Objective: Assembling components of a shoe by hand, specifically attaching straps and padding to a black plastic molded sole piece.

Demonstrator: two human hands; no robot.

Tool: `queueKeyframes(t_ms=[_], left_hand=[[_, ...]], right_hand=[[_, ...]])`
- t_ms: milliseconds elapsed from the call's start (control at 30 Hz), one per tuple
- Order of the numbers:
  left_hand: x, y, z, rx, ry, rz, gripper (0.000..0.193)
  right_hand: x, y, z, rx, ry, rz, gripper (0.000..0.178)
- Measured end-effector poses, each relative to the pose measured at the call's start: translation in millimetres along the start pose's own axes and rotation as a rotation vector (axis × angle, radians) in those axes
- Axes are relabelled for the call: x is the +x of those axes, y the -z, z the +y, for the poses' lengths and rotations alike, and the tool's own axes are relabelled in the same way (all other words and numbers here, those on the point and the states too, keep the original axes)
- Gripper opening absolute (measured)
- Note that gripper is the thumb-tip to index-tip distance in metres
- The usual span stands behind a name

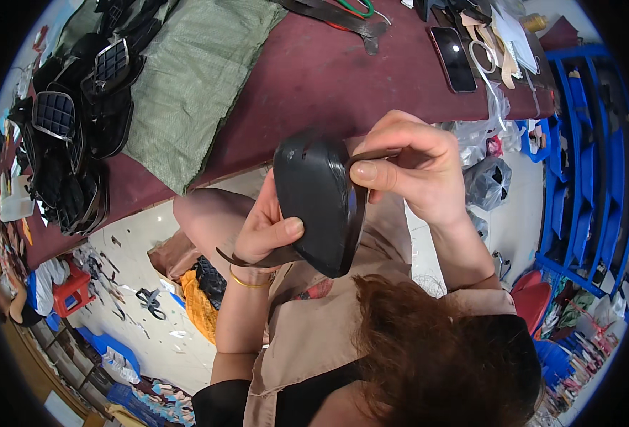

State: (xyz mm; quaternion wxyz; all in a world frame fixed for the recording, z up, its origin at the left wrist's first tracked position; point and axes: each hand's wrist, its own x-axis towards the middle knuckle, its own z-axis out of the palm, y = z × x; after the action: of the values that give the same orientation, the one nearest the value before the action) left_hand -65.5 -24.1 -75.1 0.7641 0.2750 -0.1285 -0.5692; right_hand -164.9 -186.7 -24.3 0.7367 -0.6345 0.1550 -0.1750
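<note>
A black, smooth shoe-sole-shaped piece (313,196) is held upright over my lap, with a small slit near its top end. My left hand (263,231) grips it from the left, thumb lying across its face and fingers behind it. Between the thumb and fingers of my right hand (418,165) is a thin dark brown strip (380,153), pinched at the upper right edge of the piece. The strip seems to run along that edge. A loose length of similar strip hangs out past my left wrist; how the two lengths join is hidden.
Ahead stands a table with a dark red cover (321,85). On it are a pile of black shoe parts (80,121), a green woven sheet (197,78) and a phone (452,60). Blue shelving (578,156) rises at right. Scissors (151,303) and scraps lie on the floor.
</note>
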Motion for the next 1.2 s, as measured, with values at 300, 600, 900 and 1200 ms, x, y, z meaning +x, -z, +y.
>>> queueKeyframes(t_ms=[300, 600, 900, 1200], left_hand=[[-11, 29, -6, -0.016, 0.017, -0.238, 0.072], [12, -5, 23, 0.986, -0.449, 0.139, 0.084], [14, 2, 3, 0.956, -0.800, 0.232, 0.064], [13, -15, 36, 0.630, -0.743, 0.310, 0.022]], right_hand=[[4, 0, 14, 0.190, -0.080, -0.036, 0.010], [15, -12, 25, 0.400, 0.062, -0.113, 0.069], [31, -18, 9, 0.522, -0.127, 0.156, 0.052], [30, -15, 27, 0.602, -0.295, 0.158, 0.043]])
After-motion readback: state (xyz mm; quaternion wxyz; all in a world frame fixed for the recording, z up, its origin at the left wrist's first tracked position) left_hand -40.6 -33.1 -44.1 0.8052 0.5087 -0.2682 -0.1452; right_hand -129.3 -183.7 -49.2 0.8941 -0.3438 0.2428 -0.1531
